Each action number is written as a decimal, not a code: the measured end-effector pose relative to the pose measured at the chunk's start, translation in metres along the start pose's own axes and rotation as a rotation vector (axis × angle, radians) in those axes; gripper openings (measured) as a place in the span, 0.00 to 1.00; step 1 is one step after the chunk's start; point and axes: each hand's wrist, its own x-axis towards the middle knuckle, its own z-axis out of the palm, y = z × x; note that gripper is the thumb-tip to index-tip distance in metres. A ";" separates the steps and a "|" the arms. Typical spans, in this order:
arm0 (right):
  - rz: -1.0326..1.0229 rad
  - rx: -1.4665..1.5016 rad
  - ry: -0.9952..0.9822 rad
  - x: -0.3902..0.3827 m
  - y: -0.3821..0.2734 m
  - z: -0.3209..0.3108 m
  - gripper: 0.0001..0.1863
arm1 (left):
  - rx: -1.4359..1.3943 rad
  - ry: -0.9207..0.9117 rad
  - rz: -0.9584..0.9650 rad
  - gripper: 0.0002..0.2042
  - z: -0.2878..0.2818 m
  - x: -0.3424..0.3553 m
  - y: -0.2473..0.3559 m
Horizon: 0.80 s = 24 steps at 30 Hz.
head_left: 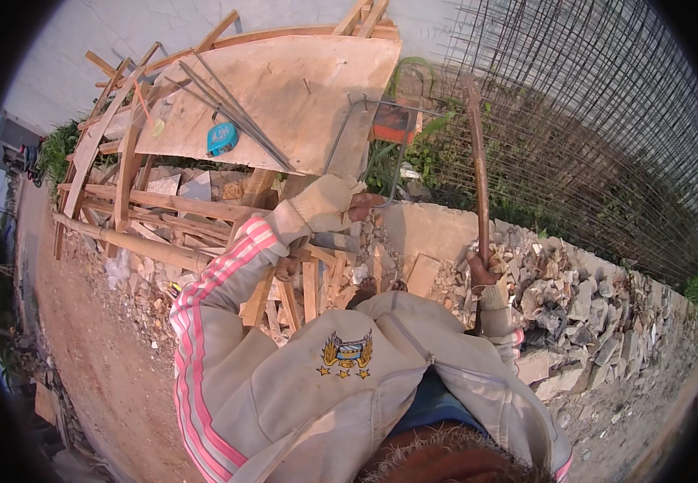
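My left hand [334, 205], in a pale fingerless glove, grips a bent grey steel rod [397, 181] at the near edge of a plywood work board [284, 88]. The rod forms an angular loop reaching up over the board's right end. My right hand [484, 270], also gloved, is wrapped round a long, upright rusty metal bar [475, 153] to the right of the board. On the board lie straight thin steel rods [244, 121] and a teal tape measure [222, 139].
Wooden planks and a bamboo pole [123, 240] prop the board at left. An orange object [389, 121] sits behind the rod. Wire mesh [606, 88] and plants line the right wall [437, 217]. Rubble [574, 322] is piled at right, beside a dirt path [83, 338] at left.
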 end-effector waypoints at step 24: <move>-0.111 0.057 -0.285 -0.024 -0.130 0.038 0.24 | 0.584 0.495 -0.536 0.15 -0.038 0.082 -0.085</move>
